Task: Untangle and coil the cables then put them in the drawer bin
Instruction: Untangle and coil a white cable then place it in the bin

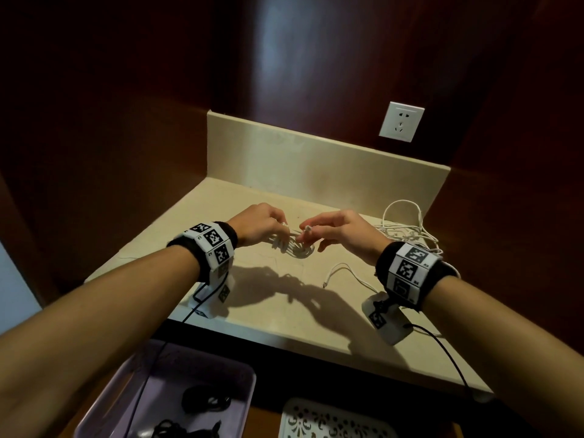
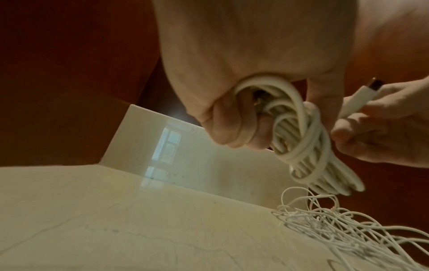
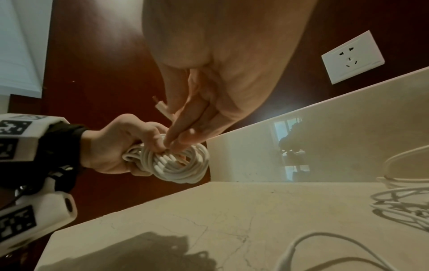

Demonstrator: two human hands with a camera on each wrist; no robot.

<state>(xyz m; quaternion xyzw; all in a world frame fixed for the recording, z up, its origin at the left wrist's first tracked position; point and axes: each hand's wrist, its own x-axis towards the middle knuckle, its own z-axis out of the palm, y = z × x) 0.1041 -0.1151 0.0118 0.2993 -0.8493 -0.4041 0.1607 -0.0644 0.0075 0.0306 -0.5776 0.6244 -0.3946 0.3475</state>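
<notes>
1. The room is dim; the dark red-brown wooden wall panels (image 1: 126, 105) fall nearly black toward the head view's corners.
2. Light from behind and above casts hard arm shadows on the beige marble countertop (image 1: 278, 314).
3. The glossy cream backsplash (image 2: 185, 152) mirrors a bright window.
4. Both wrist views are soft, grainy and bent at the edges.

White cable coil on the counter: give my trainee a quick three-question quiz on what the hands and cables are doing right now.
1. True or false: the left hand grips the white cable coil.
2. What does the right hand pinch? A) the coil's plug end B) the wall socket C) a black cable
3. Fill in: the tangled white cables lie on the ___.

Key: 1 true; 2 A; 3 counter.
</notes>
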